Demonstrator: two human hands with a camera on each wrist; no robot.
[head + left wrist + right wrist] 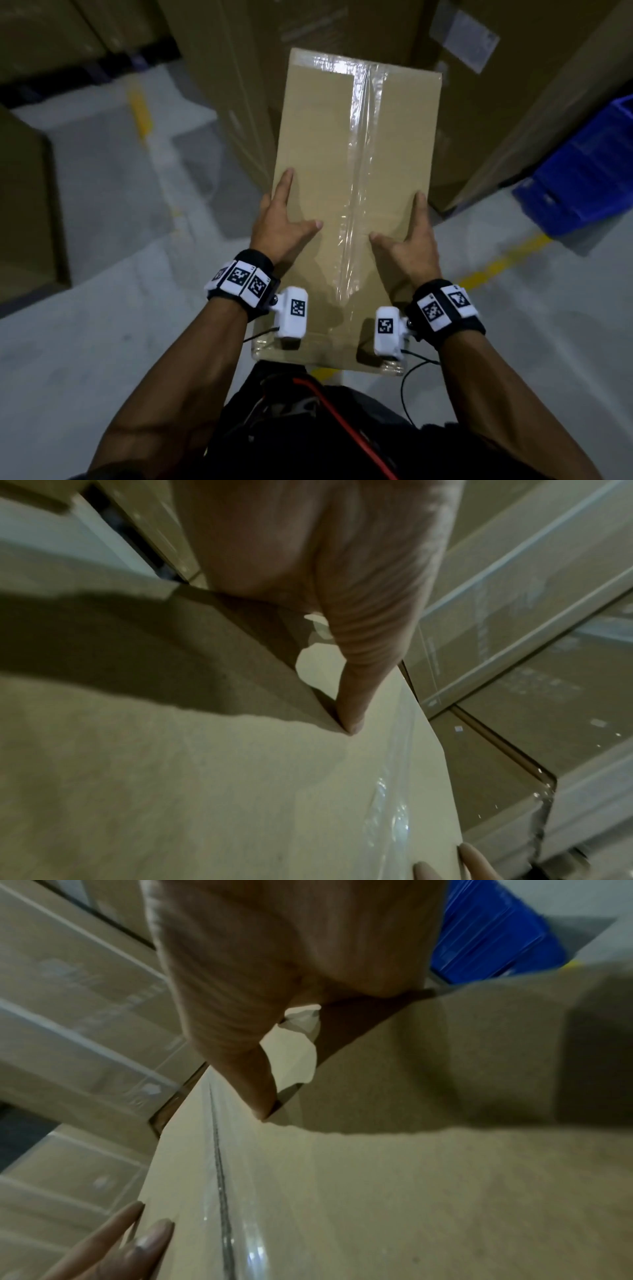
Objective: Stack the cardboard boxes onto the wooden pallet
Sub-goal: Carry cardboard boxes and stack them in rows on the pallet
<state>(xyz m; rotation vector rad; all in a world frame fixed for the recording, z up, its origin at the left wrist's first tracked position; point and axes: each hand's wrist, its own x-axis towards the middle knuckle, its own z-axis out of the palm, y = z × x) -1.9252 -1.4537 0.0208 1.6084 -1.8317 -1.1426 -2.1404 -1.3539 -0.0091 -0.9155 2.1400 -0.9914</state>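
Note:
I carry a long brown cardboard box, sealed with clear tape down its middle, level in front of my waist. My left hand grips its left edge, thumb and forefinger flat on top, the other fingers over the side. On the opposite edge my right hand grips the same way. The left wrist view has the left thumb pressed on the box top. In the right wrist view the right thumb presses on the top beside the tape seam.
Tall stacked cartons rise just beyond the box's far end, and more stand to the right. A blue plastic crate sits at far right and another carton at left. Grey floor with yellow lines lies below.

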